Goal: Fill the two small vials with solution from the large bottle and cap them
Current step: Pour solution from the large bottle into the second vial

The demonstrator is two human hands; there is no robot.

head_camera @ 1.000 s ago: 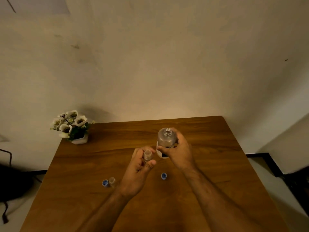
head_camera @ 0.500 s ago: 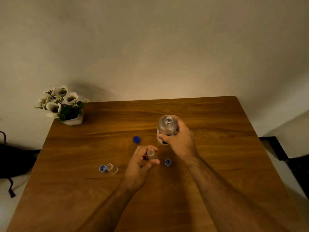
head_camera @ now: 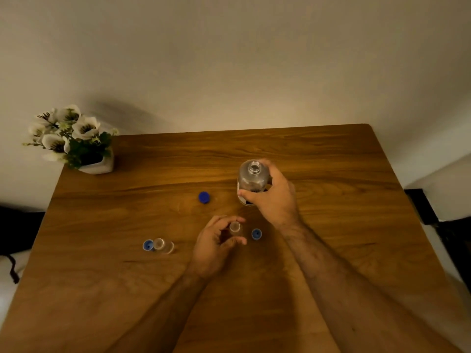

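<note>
Fingers, right hand (head_camera: 274, 200): curled round the large bottle (head_camera: 252, 180) from its right side, thumb across the near face and fingertips wrapped behind; clamped on it.
Fingers, left hand (head_camera: 214, 244): curved about the first small vial (head_camera: 234, 227), thumb on the near side and index arching over the far side; whether they press the glass or only ring it closely is not clear.
Right arm: bare forearm enters from the lower right and runs up and inward to the bottle.
Left arm: bare forearm enters from the bottom centre and angles up to the vial; wrist turned so the palm faces right.
Large bottle: clear, uncapped, mouth open toward the camera, roughly upright over the far middle of the wooden surface (head_camera: 331, 161); whether its base touches the wood is hidden.
First small vial: open-mouthed, upright, just left of a light blue cap (head_camera: 256, 234).
Second small vial (head_camera: 164, 245): open, leaning, touching another light blue cap (head_camera: 147, 245) on its left.
Dark blue cap (head_camera: 204, 197): lies alone, left of the bottle.
Far left corner: white flowers in a white pot (head_camera: 74, 141).
</note>
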